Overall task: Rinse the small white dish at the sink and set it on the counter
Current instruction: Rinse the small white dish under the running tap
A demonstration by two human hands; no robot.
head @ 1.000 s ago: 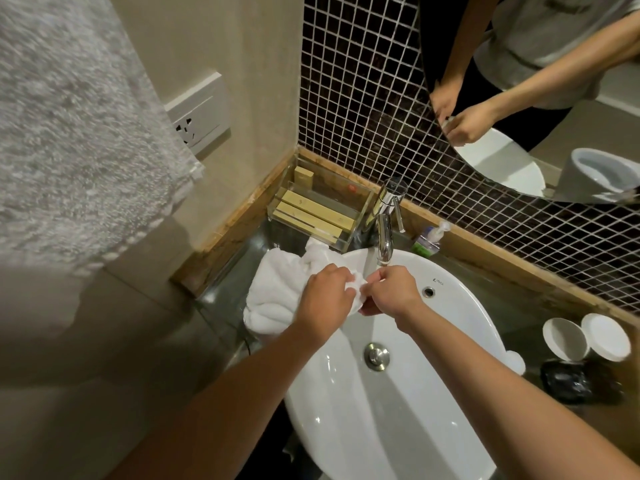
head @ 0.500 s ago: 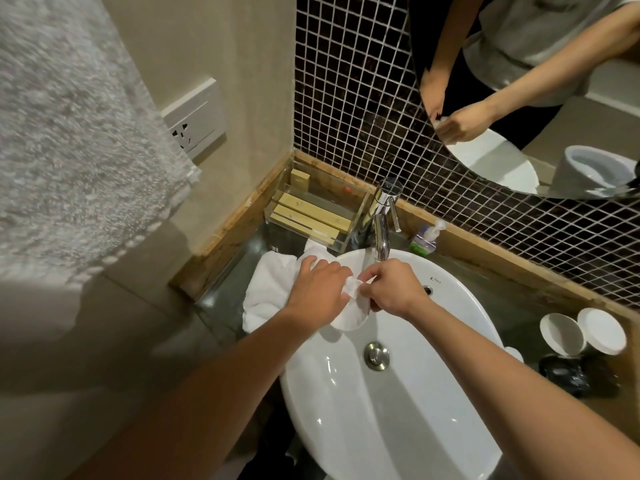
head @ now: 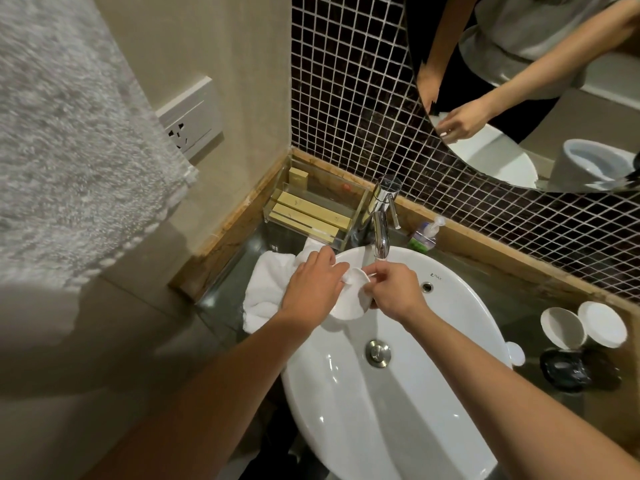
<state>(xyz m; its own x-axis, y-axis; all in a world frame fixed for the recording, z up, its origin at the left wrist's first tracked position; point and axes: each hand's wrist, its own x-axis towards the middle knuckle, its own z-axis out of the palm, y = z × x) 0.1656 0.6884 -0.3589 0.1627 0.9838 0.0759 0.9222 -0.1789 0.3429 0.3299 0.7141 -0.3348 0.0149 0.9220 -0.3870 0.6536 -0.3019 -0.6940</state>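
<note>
A small white dish (head: pixel 351 299) is held over the white sink basin (head: pixel 381 410), just below the chrome faucet (head: pixel 381 233). My left hand (head: pixel 311 289) grips the dish from its left side and covers part of it. My right hand (head: pixel 394 289) pinches its right rim with fingers and thumb. The dish is tilted, its round face turned toward me. Whether water runs from the spout I cannot tell. The dark counter (head: pixel 540 289) surrounds the basin.
A white towel (head: pixel 266 285) lies on the counter left of the basin. Behind it stands a clear box with tan packets (head: pixel 311 209). A small pump bottle (head: pixel 424 237) is by the faucet. White cups (head: pixel 564 327) and a dark dish (head: pixel 564 368) sit at right.
The dish has come out from behind my hands and now shows as a round disc below the spout. Both hands shifted slightly apart along its rim.
</note>
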